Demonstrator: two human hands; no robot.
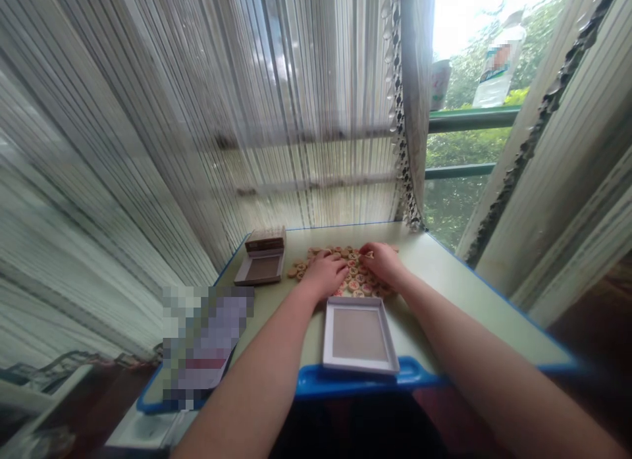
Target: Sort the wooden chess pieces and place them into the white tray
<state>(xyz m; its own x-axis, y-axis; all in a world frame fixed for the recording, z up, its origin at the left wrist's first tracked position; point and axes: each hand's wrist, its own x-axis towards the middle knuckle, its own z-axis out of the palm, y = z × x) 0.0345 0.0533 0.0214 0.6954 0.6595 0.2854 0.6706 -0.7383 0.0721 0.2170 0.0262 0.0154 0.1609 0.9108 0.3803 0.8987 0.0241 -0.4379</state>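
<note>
Many round wooden Chinese chess pieces (356, 284), marked with red or dark characters, lie in a loose flat layer on the table. My left hand (326, 274) rests palm down over the left part of them, fingers apart and holding nothing. On the right side, my right hand (385, 263) touches the pieces with its fingers bent but loosely apart; its palm side is hidden, and no piece shows in its grasp. Between my forearms, just in front of the pieces, lies a shallow white open box tray (360, 334) with a greyish-brown bottom.
A second shallow box (259, 268) sits at the table's back left, with a brown box (265, 238) behind it. A blurred-out flat item (212, 344) lies along the left edge. The pale table (467, 294) has a raised blue rim. String curtains (316, 116) hang behind it.
</note>
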